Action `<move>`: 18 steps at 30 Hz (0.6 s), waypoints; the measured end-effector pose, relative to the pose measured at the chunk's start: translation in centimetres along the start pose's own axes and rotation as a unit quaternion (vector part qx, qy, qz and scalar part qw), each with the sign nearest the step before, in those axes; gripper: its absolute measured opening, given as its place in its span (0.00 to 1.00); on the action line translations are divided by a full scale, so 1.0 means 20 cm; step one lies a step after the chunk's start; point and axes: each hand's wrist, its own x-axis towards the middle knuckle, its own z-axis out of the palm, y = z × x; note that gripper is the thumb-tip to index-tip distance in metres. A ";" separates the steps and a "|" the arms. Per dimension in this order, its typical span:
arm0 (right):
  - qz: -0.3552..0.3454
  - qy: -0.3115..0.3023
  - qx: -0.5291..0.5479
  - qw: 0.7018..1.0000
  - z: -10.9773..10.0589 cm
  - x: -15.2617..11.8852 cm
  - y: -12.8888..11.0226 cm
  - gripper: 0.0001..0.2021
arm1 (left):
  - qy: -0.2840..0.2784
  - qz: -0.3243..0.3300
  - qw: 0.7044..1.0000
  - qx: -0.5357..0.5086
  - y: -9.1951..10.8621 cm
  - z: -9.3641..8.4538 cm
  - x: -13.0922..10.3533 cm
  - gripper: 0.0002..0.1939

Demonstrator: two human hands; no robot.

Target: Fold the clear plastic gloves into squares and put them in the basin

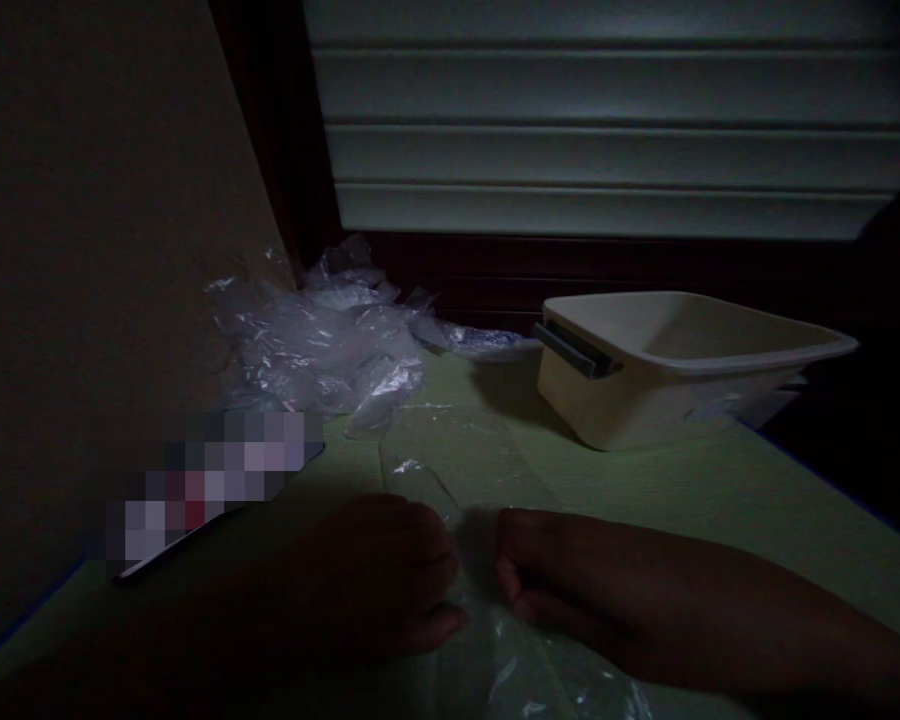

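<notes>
A clear plastic bag (457, 460) lies flat on the green table, under and between my hands, and its crinkled film reaches down to the bottom edge of the view. My left hand (401, 575) is closed over the bag's left side, fingers curled and pressed together. Close by on the right, my right hand (544, 570) is closed too, its fingertips folded in at the bag's other side. A small gap separates the two hands. The light is dim, and the film within the fingers is mostly hidden.
A heap of crumpled clear plastic (330, 340) lies at the back left. At the back right stands a cream bin (630, 400) with a dark handle. A blurred-out flat device (217, 480) rests on the left. Behind the table (690, 490) are a wall and a shutter.
</notes>
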 end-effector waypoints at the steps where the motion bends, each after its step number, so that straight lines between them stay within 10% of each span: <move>1: -0.002 -0.001 0.000 1.000 0.00 0.00 0.00 0.04 | 0.007 0.006 1.000 -0.006 0.00 0.01 0.00 0.10; 18: -0.036 0.051 -0.094 0.994 0.01 0.05 0.00 0.13 | 0.014 0.026 0.999 -0.013 -0.01 0.01 0.01 0.13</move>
